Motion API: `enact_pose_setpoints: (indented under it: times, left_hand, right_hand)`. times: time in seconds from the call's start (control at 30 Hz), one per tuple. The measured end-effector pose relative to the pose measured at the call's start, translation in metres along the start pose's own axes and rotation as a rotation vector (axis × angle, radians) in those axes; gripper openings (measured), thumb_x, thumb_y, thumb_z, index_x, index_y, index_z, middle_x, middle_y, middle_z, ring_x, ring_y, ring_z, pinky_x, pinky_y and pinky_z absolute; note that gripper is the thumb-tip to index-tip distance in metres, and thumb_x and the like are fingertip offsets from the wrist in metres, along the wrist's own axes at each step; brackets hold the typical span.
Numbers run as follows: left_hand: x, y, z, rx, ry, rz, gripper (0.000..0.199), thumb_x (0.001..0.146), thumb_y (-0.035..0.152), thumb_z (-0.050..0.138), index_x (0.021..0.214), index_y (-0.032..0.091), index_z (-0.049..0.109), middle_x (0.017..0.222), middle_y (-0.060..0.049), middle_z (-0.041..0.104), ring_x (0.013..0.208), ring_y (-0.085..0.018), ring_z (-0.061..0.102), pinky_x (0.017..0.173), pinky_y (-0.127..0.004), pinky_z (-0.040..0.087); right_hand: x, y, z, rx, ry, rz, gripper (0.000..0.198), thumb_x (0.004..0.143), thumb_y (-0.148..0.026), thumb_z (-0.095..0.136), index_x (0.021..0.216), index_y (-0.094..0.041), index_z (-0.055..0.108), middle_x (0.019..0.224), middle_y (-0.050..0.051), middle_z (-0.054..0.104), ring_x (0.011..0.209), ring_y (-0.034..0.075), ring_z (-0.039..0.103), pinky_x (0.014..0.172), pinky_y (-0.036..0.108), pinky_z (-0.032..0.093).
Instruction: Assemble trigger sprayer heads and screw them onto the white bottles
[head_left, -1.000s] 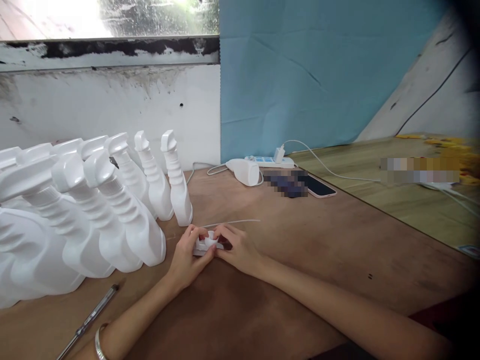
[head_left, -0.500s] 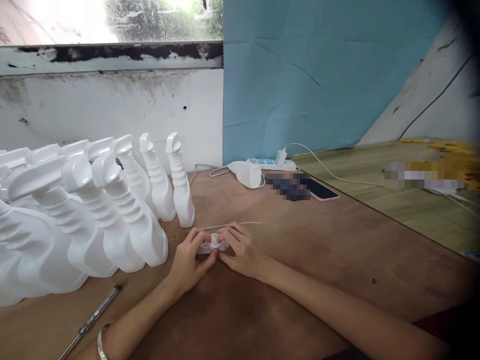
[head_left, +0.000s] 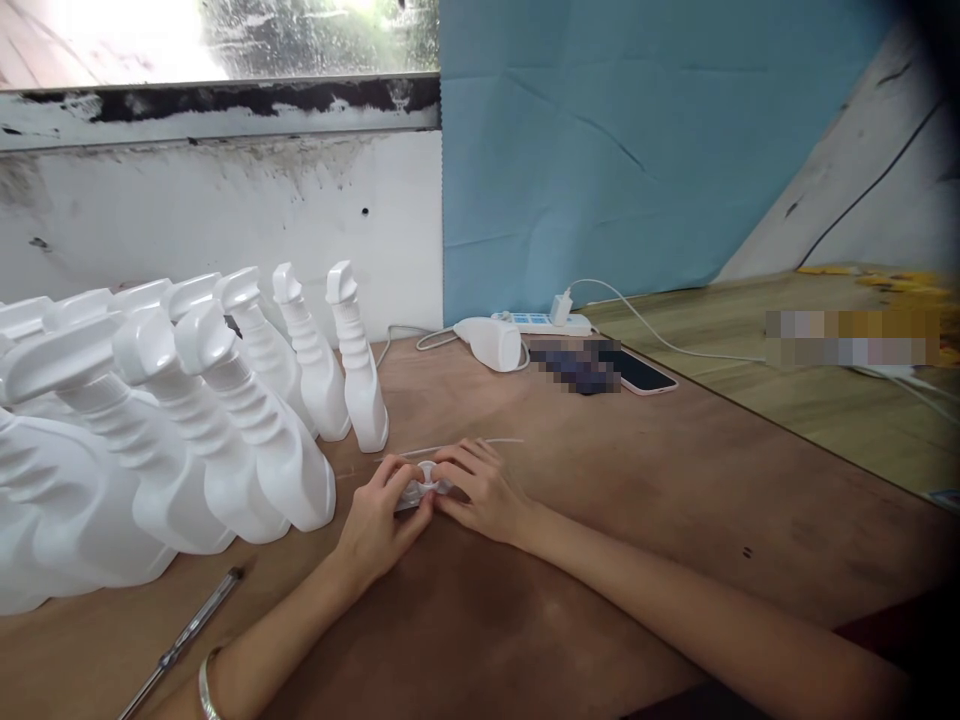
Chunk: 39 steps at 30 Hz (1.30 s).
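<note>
- Two hands are meeting above the worktop (head_left: 675, 500) near its centre, pinching one small white plastic fitting (head_left: 427, 473) between them.
- Left hand (head_left: 379, 520): its curled fingers and thumb are closing narrowly on the fitting's left end; a silvery bangle (head_left: 207, 685) is encircling the wrist.
- Right hand (head_left: 484, 500): its bent fingers and thumb are gripping the fitting's right end, partly hiding it.
- Thin white tube (head_left: 465, 447): it is lying just beyond the fingers.
- White spray bottles (head_left: 296, 470): they are standing in rows at left.
- Slim metallic tool (head_left: 184, 640): it is lying between the bottles and the left forearm.
- Smartphone (head_left: 641, 373): it is lying farther back, near a power strip (head_left: 577, 324).
</note>
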<state>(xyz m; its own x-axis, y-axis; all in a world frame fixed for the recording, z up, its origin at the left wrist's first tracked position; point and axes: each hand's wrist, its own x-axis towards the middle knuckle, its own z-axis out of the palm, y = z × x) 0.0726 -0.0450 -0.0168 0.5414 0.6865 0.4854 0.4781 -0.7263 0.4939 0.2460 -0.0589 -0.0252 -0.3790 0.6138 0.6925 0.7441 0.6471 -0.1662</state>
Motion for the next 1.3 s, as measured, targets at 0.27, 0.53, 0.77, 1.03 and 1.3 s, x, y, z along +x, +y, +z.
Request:
enact_pose_setpoints:
  times: [0.27,0.53,0.77,1.03,1.3]
  left_hand:
    - [-0.001,-0.001,-0.001,0.031,-0.037,0.024,0.005,0.082,0.024,0.043,0.082,0.019,0.046,0.085,-0.001,0.05,0.07,-0.011,0.052,0.065,-0.022,0.043]
    - [-0.005,-0.002,0.003,0.116,-0.062,0.023,0.017,0.079,0.023,0.046,0.095,0.021,0.042,0.092,-0.004,0.051,0.074,-0.015,0.054,0.065,-0.026,0.044]
    - [-0.005,-0.005,0.004,0.17,-0.083,-0.001,0.016,0.08,0.026,0.046,0.095,0.021,0.044,0.093,-0.002,0.054,0.071,-0.014,0.055,0.064,-0.025,0.044]
    - [-0.005,-0.002,0.0,0.18,-0.033,0.078,0.017,0.081,0.026,0.045,0.097,0.02,0.049,0.094,-0.004,0.058,0.075,-0.017,0.053,0.068,-0.03,0.041]
    - [-0.004,-0.004,0.001,0.152,-0.03,0.093,0.022,0.081,0.021,0.045,0.103,0.02,0.048,0.098,-0.004,0.058,0.082,-0.018,0.053,0.073,-0.031,0.039]
  right_hand:
    - [0.001,0.005,0.005,0.067,0.006,-0.079,0.006,0.079,-0.023,0.05,0.078,-0.017,0.05,0.078,0.002,0.058,0.073,0.013,0.049,0.067,0.027,0.032]
    - [-0.004,0.013,-0.005,0.261,-0.087,-0.016,0.041,0.069,-0.016,0.051,0.108,-0.012,0.039,0.102,0.01,0.053,0.089,0.016,0.05,0.08,0.03,0.04]
    - [0.002,0.044,-0.021,-0.195,-0.234,0.261,0.021,0.074,-0.017,0.047,0.094,-0.014,0.054,0.104,0.01,0.053,0.099,0.023,0.044,0.085,0.038,0.032]
    - [0.006,0.062,-0.032,-0.397,-0.475,0.103,0.023,0.087,-0.019,0.034,0.08,-0.015,0.056,0.083,0.006,0.058,0.082,0.017,0.048,0.075,0.029,0.034]
    - [0.006,0.063,-0.048,-0.427,-0.622,0.071,0.014,0.082,-0.021,0.042,0.083,-0.015,0.055,0.088,0.007,0.059,0.084,0.019,0.053,0.077,0.031,0.035]
